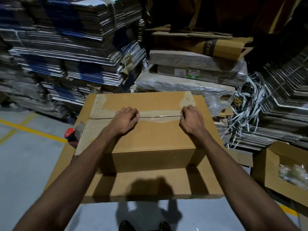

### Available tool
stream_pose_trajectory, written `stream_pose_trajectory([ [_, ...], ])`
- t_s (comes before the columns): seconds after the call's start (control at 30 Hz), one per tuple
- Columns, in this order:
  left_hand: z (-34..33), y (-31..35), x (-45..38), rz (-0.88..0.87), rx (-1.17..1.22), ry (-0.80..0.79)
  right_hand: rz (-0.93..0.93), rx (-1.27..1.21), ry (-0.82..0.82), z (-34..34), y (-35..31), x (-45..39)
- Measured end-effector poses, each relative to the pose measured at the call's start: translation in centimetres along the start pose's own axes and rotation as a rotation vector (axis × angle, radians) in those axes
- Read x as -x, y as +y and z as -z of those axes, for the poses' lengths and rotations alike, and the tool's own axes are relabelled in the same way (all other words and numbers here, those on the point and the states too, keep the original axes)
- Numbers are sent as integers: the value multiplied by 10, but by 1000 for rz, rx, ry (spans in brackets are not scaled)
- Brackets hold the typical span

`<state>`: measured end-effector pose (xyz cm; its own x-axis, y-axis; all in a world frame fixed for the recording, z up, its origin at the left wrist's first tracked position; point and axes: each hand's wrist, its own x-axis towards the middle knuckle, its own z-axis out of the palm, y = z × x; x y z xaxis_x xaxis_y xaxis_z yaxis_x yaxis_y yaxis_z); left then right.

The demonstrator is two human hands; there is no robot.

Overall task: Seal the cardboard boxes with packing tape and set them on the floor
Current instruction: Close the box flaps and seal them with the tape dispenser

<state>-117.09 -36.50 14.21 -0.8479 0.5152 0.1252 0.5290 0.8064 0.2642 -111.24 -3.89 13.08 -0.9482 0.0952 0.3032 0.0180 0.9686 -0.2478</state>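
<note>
Here a closed brown box (150,130) sat on a larger, flatter carton (150,184) that served as the worktop, toward its far edge. Its top flaps met at a centre seam covered by clear, glossy tape (160,117), wrinkled in places; torn patches on the lid showed ribbed corrugation where older tape had been ripped away. What the box contained could not be seen.

The left hand (125,120) and right hand (191,120) lay on the lid well apart, one at each end of the taped stretch, fingers curled down onto the seam, pressing rather than grasping anything.

A red-handled tape gun (73,135) rested at the worktop's left edge, just beside the box.

To the right, on the floor (25,164), an open carton (273,165) held crumpled clear plastic (293,174). Behind rose bundled stacks of flattened cardboard (66,47), some plastic-wrapped, with a tangle of white strapping (250,100) spilling beside them. The floor was smooth grey with yellow lines.
</note>
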Motion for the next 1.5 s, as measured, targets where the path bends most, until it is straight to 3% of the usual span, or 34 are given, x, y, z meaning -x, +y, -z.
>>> stream_pose_trajectory([
  [0.17, 17, -33, 22, 130, 118, 29, 112, -79, -94, -18, -85, -7],
  [0.33, 19, -25, 13, 119, 211, 26, 260, -241, -166, -45, -197, -13],
  [0.43, 27, -62, 28, 87, 138, 68, 250, -179, -139, -43, -186, -19],
  [0.5, 35, -98, 43, 151, 101, 118, 145, -55, -97, -40, -162, -21],
  [0.57, 37, -123, 52, 174, 206, 172, 52, -14, -75, -40, -155, -23],
  [0.83, 28, -145, 49, 91, 413, 146, 230, -200, -180, -69, -305, -21],
  [0.9, 30, -149, 56, 153, 421, 166, 206, -150, -182, -69, -306, -24],
  [0.97, 30, -150, 65, 331, 453, 199, 130, -94, -150, -68, -286, -24],
  [1.1, 28, -153, 77, 553, 794, 108, 5, -74, -87, -66, -257, -18],
  [1.3, 29, -163, 64, 437, 755, 117, -6, -127, -84, -73, -280, -19],
  [1.5, 35, -175, 20, 320, 702, -70, -111, -108, -100, -64, -272, -29],
])
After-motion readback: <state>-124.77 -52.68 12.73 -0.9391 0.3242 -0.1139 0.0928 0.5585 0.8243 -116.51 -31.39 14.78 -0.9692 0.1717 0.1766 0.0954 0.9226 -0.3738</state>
